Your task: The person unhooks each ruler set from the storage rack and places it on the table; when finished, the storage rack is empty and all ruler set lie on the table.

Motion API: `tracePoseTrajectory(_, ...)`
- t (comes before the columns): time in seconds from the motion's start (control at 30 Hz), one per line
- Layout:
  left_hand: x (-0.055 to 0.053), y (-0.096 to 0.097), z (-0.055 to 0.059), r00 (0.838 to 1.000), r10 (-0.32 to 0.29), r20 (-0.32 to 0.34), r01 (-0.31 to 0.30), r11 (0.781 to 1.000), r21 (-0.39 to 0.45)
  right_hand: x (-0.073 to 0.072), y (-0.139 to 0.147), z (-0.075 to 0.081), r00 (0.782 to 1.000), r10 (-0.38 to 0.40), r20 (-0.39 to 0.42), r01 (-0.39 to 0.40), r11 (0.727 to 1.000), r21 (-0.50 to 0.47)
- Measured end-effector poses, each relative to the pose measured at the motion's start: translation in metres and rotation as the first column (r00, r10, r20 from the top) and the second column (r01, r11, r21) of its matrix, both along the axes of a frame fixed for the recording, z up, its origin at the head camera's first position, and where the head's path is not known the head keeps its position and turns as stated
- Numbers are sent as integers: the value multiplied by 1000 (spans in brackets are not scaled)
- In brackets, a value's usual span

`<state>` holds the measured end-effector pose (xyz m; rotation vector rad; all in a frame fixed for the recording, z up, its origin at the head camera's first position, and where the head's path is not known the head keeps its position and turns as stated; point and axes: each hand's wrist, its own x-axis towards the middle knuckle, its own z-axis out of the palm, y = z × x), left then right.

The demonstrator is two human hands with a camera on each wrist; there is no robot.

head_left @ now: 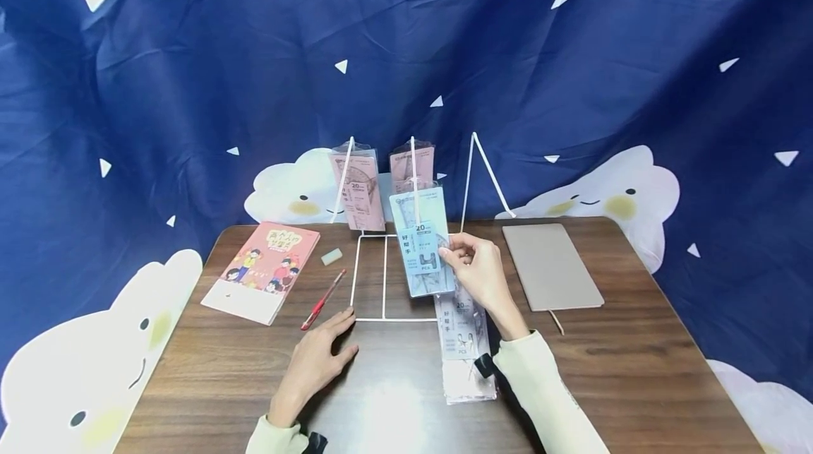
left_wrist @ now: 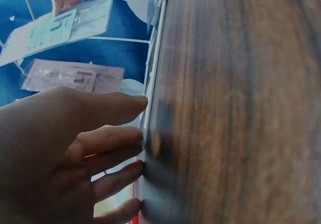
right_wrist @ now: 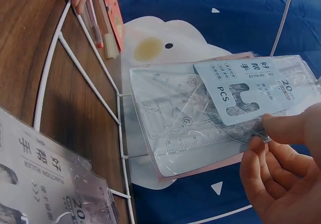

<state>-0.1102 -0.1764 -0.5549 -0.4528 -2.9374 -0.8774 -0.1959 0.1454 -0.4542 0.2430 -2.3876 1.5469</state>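
My right hand [head_left: 484, 274] pinches the right edge of a blue ruler-set packet [head_left: 422, 210] between thumb and fingers. The packet is tilted slightly in front of the middle prong of a white wire rack [head_left: 384, 277]. In the right wrist view, clear rulers [right_wrist: 200, 142] show through its plastic. Behind it, a pink packet [head_left: 424, 164] hangs on that prong, and another pink packet [head_left: 360, 193] is on the left prong. My left hand [head_left: 317, 355] rests beside the rack's front left corner, fingers extended, fingertips on the table.
Purple packets [head_left: 459, 330] lie on the table [head_left: 209, 383] below my right wrist. Leftward are a pink booklet [head_left: 267, 267], an eraser [head_left: 332, 256] and a red pen [head_left: 322, 301]. A grey notebook [head_left: 551, 267] lies right of the rack, before a blue curtain [head_left: 406, 30].
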Motion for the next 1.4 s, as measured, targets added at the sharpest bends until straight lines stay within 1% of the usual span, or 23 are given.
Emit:
tracePoseTrajectory(0.13, 3, -2, -1, 1000, 11, 10, -11, 1000, 2, 9, -3, 0, 1000, 13, 3, -13, 1000, -6)
tracePoseTrajectory(0.27, 6, -3, 0, 1000, 7, 10, -7, 1000, 4, 20, -6, 2, 1000, 21, 16, -21, 1000, -14)
tracePoseTrajectory(0.43, 7, -3, 1, 1000, 1, 9, -1, 1000, -3, 33, -7, 3, 999, 25, 37, -25, 1000, -8)
tracePoseTrajectory(0.57, 3, -2, 3, 1000, -11, 9, 11, 1000, -10, 40, -5, 7, 999, 20, 38, -20, 1000, -7)
tracePoseTrajectory(0.83, -12, 2, 12, 999, -43, 0, 43, 999, -7, 50, 4, 25, 1000, 18, -18, -17, 1000, 25)
tracePoseTrajectory(0.97, -15, 3, 15, 999, -40, 8, 40, 999, 2, 56, 7, 30, 1000, 14, -10, -14, 999, 32)
tracePoseTrajectory(1.1, -12, 3, 14, 999, -38, 14, 38, 999, 8, 65, 7, 32, 1000, 20, 18, -21, 999, 34)
tracePoseTrajectory(1.27, -6, 1, 9, 999, -37, 22, 37, 999, 9, 76, 6, 31, 998, 37, 53, -38, 999, 22)
tracePoseTrajectory(1.4, 0, 0, 7, 999, -35, 28, 34, 999, 13, 83, 6, 29, 997, 45, 58, -46, 999, 15)
